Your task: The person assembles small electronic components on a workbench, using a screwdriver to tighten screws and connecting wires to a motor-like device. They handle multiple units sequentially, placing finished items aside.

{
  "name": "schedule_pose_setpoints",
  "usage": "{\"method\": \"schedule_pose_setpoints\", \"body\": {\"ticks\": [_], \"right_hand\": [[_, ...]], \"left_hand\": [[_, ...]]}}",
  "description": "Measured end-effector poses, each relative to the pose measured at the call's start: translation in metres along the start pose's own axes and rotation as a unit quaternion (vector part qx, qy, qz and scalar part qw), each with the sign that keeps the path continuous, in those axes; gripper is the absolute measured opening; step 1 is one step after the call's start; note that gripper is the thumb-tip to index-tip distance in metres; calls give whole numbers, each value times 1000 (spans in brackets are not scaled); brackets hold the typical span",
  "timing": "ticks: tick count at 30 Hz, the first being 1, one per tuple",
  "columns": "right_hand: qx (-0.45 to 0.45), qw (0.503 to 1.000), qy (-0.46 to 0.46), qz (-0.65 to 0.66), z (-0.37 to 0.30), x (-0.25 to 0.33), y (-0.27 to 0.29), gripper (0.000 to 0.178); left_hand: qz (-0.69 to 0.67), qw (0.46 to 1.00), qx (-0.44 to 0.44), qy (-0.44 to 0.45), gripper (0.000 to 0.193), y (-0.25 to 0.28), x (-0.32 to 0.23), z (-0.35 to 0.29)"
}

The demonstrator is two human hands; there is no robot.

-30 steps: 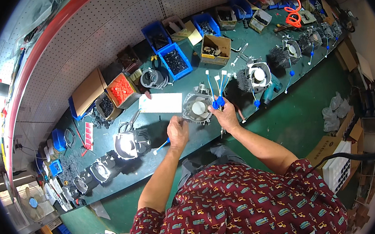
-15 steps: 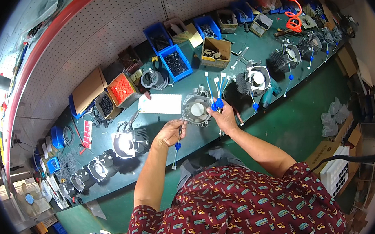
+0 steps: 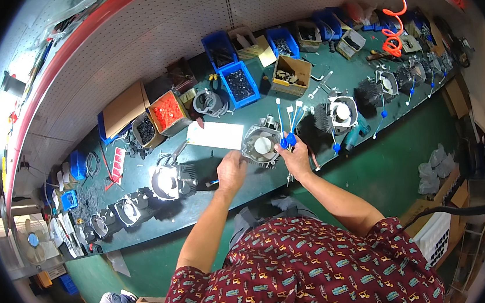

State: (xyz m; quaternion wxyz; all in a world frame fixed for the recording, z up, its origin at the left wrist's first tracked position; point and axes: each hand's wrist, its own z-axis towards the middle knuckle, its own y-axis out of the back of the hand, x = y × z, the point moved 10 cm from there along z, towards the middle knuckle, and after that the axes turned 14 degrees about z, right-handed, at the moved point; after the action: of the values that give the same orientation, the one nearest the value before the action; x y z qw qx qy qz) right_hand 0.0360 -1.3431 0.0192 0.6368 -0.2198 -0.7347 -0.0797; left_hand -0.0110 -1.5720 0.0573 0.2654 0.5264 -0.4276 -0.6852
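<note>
Between my hands on the bench sits a grey metal motor housing [image 3: 261, 144] with fins and a pale round centre. My left hand [image 3: 232, 172] is closed at its left side, knuckles up. From beside that hand a short cable end [image 3: 212, 183] with a blue and white tip pokes out; the rest is hidden by the fingers. At the housing's right edge my right hand [image 3: 296, 159] pinches a bundle of wires [image 3: 289, 140] with blue pieces on them. Their white plugs [image 3: 290, 109] stand up above the fingers.
A white sheet [image 3: 216, 135] lies behind the housing. Similar housings [image 3: 341, 111] with hanging cables stand to the right, and more [image 3: 168, 181] to the left. Blue bins [image 3: 239, 84] and a box of red parts [image 3: 168, 112] line the back. A teal power tool [image 3: 357, 133] lies near the front edge.
My left hand has turned over by the housing. The cable that hung below it now shows only a tip at its left. My right hand keeps its hold; the whole view has shifted slightly.
</note>
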Motion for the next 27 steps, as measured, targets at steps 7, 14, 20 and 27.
{"method": "schedule_pose_setpoints", "body": {"ticks": [7, 14, 20, 27], "right_hand": [[23, 1000, 4, 20, 0, 11, -5, 37], [34, 999, -17, 0, 1, 4, -8, 41], [26, 1000, -2, -7, -1, 11, -7, 45], [25, 1000, -1, 3, 2, 8, -5, 41]], "left_hand": [[-475, 795, 214, 310, 11, -69, 50, -27], [-438, 866, 157, 186, 11, -61, 54, -10], [-208, 969, -11, 136, 10, -22, 30, -20], [-590, 674, 315, 314, 18, -76, 35, -37]]}}
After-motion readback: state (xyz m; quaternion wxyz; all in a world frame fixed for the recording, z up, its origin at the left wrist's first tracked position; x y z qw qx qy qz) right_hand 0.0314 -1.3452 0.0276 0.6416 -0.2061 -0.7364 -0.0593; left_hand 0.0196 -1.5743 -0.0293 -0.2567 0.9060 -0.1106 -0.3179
